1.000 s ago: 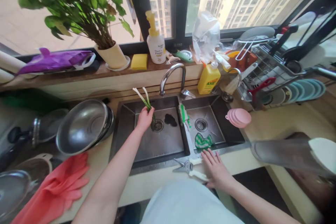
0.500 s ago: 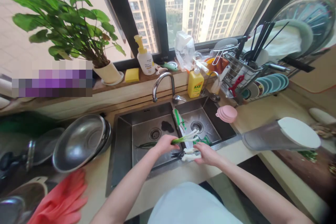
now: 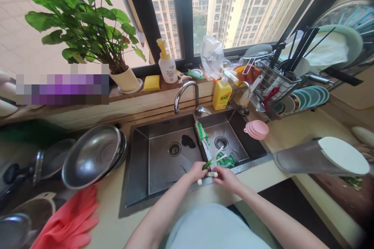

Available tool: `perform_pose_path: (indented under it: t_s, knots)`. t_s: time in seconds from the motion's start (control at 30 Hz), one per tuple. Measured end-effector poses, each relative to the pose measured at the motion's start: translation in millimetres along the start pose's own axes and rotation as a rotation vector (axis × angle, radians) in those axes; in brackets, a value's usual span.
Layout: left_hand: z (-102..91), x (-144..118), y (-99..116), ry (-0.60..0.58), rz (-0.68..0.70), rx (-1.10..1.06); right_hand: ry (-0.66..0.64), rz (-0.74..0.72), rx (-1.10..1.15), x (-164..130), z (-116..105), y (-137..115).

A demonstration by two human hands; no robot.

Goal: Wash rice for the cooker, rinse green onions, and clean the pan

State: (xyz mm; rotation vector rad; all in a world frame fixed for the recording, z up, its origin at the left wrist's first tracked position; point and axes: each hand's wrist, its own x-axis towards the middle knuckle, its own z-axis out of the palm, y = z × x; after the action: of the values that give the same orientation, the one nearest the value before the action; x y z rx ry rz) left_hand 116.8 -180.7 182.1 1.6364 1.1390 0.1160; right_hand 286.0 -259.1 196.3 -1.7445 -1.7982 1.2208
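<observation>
My left hand [image 3: 196, 171] grips a bunch of green onions [image 3: 215, 157] whose white ends point up and right over the divider of the double sink [image 3: 157, 163]. My right hand [image 3: 225, 177] is closed on the white-handled scissors [image 3: 210, 175] right beside the left hand, at the sink's front rim. Both hands meet just above that rim. The scissor blades are mostly hidden between the hands.
A faucet [image 3: 187, 95], a yellow dish-soap bottle [image 3: 221, 94] and a pump bottle [image 3: 165, 64] stand behind the sink. A green cloth [image 3: 229, 160] lies in the right basin. Steel bowls [image 3: 93, 155], pink gloves [image 3: 68, 221], a dish rack [image 3: 289, 85], a pink lid [image 3: 256, 129] and a potted plant [image 3: 87, 27] surround it.
My left hand brought the green onions from the left basin's drain to the sink's front rim. My right hand picked the scissors up off the counter and drew in next to the left.
</observation>
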Motion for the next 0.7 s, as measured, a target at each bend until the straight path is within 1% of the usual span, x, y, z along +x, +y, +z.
perform_pose_path:
  t_s: [0.07, 0.1, 0.17, 0.23, 0.33, 0.4, 0.43, 0.47, 0.53, 0.6, 0.7]
  knots:
    - [0.0, 0.5, 1.3, 0.046, -0.009, -0.02, 0.047, 0.001, 0.05, 2.3, 10.0, -0.1]
    - [-3.5, 0.7, 2.1, 0.068, -0.008, -0.029, 0.085, -0.013, 0.054, 4.6, 11.9, -1.0]
    - [-19.0, 0.0, 4.0, 0.122, 0.007, -0.045, 0.183, -0.05, 0.054, 10.6, 6.4, -5.2]
    - [-44.7, -2.4, 6.1, 0.196, 0.028, -0.064, 0.275, -0.076, 0.073, 17.4, -12.3, -11.7]
    - [-89.2, -6.5, 10.3, 0.287, 0.056, -0.099, 0.428, -0.042, 0.123, 25.0, -56.7, -22.3]
    - [-110.7, -8.7, 14.9, 0.329, 0.082, -0.145, 0.539, 0.008, 0.183, 27.3, -87.0, -27.8]
    - [-117.0, -9.8, 18.0, 0.347, 0.094, -0.178, 0.581, 0.037, 0.229, 27.9, -99.7, -30.1]
    - [-120.4, -10.9, 21.3, 0.362, 0.105, -0.213, 0.611, 0.063, 0.285, 28.4, -110.3, -32.2]
    - [-120.5, -12.5, 27.9, 0.374, 0.118, -0.27, 0.643, 0.102, 0.416, 30.2, -124.3, -36.1]
    - [-117.5, -13.0, 32.5, 0.367, 0.118, -0.303, 0.665, 0.128, 0.569, 32.7, -130.1, -39.4]
    - [-118.7, -14.7, 34.1, 0.373, 0.106, -0.331, 0.682, 0.153, 0.797, 34.5, -129.8, -41.2]
